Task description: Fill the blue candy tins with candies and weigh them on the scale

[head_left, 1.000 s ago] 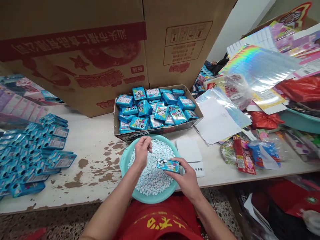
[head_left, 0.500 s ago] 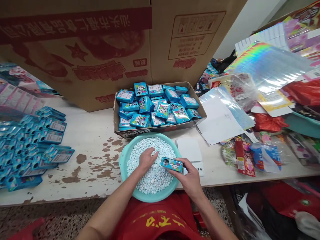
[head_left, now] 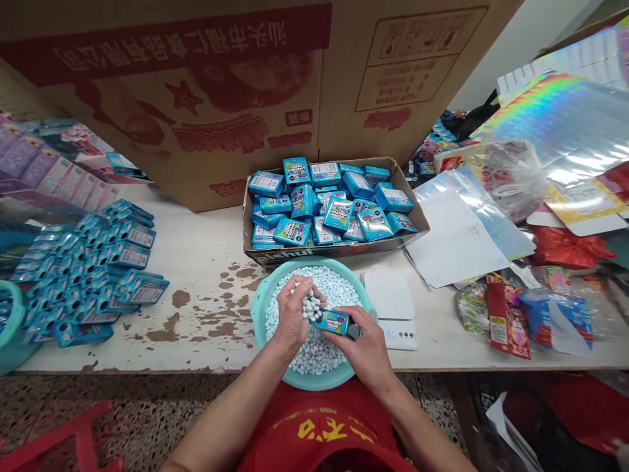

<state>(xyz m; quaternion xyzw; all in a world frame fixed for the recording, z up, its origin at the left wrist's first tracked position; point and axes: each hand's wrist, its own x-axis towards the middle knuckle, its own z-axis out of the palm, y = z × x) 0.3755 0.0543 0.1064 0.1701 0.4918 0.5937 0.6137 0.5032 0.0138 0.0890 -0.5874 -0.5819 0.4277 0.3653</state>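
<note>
Bowl: the green bowl point(head_left: 259, 308) sits at the near table point(head_left: 209, 239) edge, under both hands; presumably so spilled pieces drop back in.
Candies: pale candies point(head_left: 317, 359) cover its inside.
Right hand: the right hand point(head_left: 367, 339) grips a blue packet point(head_left: 334, 321) by its right end, over the bowl; likely to leave the left end free.
Left hand: the left hand point(head_left: 291, 318) is cupped, fingers curled around a small heap of candies right at the packet's left end; the curl probably keeps them together.
Scale: the white scale point(head_left: 390, 295) lies flat just right of the bowl, probably for easy reach.
Carton: the low carton point(head_left: 339, 252), full of similar packets, stands beyond the bowl.
Backdrop: a large cardboard box point(head_left: 221, 85) rises behind.
</note>
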